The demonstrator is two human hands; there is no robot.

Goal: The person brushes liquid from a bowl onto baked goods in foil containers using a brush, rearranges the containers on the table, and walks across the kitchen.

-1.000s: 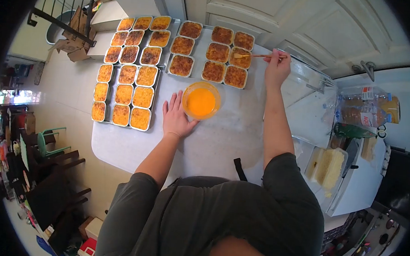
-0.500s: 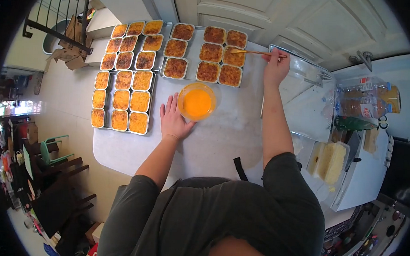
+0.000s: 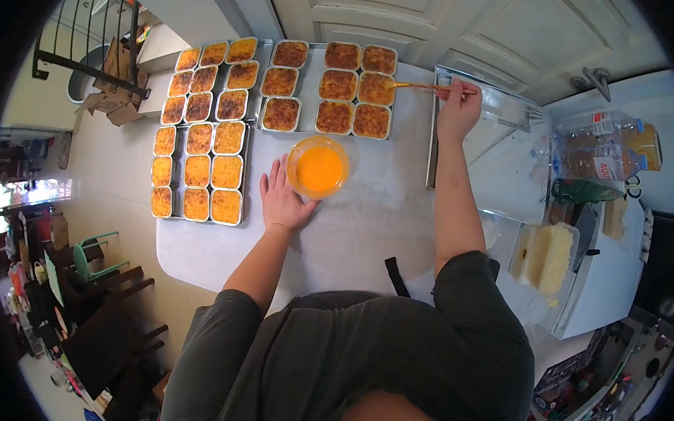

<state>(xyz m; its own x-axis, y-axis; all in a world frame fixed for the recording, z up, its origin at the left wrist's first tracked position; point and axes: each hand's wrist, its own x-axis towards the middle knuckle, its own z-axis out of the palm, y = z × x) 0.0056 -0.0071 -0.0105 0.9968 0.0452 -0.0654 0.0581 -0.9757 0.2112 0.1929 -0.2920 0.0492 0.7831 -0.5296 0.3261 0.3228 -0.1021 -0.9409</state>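
Observation:
My right hand (image 3: 458,118) is closed around the handle of a thin brush (image 3: 427,87). The brush tip rests on the top of a baked cake in a foil tray (image 3: 375,92), in the middle row at the right end. That cake's top looks yellower and glossier than its browned neighbours. My left hand (image 3: 282,205) lies flat on the white table with its fingers spread, holding nothing. Beside it stands a clear bowl (image 3: 318,168) of bright orange liquid, the thumb close to its near rim.
Several more foil-tray cakes (image 3: 197,170) sit in rows on metal baking trays to the left. At right are an empty metal tray (image 3: 498,185), plastic bottles (image 3: 602,167) and a container with a pale yellow block (image 3: 552,256). A panelled door (image 3: 453,26) borders the far side.
The view has shifted slightly, so the cakes and bowl appear a little further left. The brush has moved a little across the same cake; my left hand stays flat on the table.

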